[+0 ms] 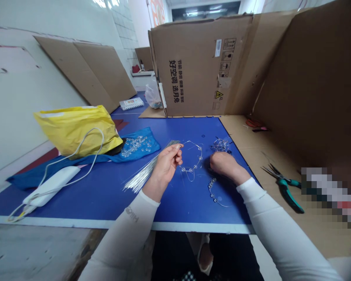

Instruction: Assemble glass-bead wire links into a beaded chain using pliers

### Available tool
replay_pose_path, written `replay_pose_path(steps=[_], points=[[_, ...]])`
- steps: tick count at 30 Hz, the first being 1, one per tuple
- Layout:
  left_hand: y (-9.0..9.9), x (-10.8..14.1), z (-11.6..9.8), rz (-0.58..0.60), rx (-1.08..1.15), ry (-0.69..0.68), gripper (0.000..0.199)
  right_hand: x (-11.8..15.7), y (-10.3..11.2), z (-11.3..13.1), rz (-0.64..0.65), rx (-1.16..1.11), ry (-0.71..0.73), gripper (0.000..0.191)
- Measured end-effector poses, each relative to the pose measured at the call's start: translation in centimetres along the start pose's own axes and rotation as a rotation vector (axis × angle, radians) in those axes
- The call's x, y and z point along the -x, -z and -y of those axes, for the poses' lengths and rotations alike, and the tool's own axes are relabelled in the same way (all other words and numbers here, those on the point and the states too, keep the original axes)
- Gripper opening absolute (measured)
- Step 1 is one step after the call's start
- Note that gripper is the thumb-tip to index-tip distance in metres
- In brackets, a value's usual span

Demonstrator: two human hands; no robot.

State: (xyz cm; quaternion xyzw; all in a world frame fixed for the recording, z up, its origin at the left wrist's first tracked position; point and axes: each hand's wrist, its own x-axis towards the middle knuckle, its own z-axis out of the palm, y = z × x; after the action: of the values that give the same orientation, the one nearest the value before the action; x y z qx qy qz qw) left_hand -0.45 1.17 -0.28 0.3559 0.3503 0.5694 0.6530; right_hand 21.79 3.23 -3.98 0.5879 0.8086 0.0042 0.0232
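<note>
My left hand (167,162) is closed, thumb and fingertips pinching the end of a thin wire loop strung with clear beads (195,167). The loop hangs out to the right of the fingers, above the blue table. My right hand (224,163) is curled with its back towards me, low over the table. Its fingertips are hidden, so what they hold cannot be made out. Just beyond it lies a small tangle of beaded wire (220,145). A second beaded wire (212,191) rests nearer to me. Beside my left wrist lies a bundle of straight silvery wires (143,173).
Loose clear beads (136,145) lie on a blue cloth (152,140) next to a yellow bag (78,128). A white power strip (52,185) with its cord is at the left. Green-handled pliers (286,191) rest on cardboard at the right. A cardboard box (199,86) stands behind.
</note>
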Motion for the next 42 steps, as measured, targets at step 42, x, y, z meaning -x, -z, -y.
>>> replay_pose_path(steps=[42], points=[[-0.8,1.7,1.1,0.295,-0.272,0.253,0.021,3.1,4.2,1.0,-0.083,-1.158,0.206,0.026]])
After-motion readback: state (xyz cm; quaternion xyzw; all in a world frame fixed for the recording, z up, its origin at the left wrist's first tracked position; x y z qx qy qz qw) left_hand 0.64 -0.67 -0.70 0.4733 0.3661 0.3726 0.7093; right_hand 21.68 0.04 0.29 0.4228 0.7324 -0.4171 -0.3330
